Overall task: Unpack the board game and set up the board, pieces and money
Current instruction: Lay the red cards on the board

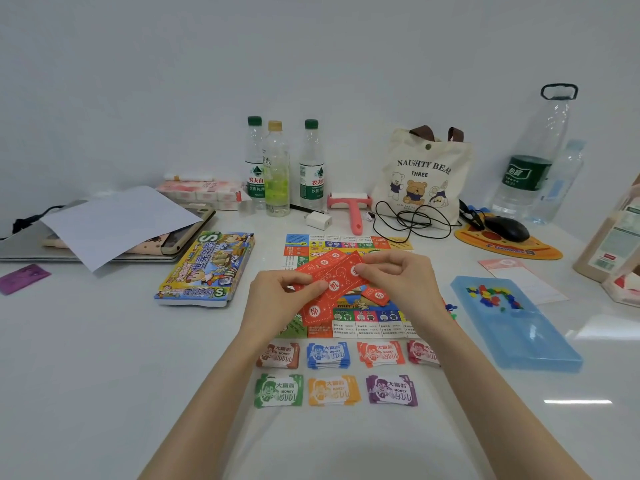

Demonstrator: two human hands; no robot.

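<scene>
Board [367,323] lies flat mid-table, directly beneath both hands, with money stacks [327,355] in two rows on its near side. Above its centre, a fan of red chance cards [341,277] runs near-left to far-right. The left hand [277,296] pinches the near end and the right hand [401,278] the far end, each about equally near the board.

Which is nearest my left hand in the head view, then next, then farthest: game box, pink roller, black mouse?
From the left hand, which pinches the red cards:
1. Game box, just to its left.
2. Pink roller, beyond the board's far edge.
3. Black mouse, far back right.
</scene>
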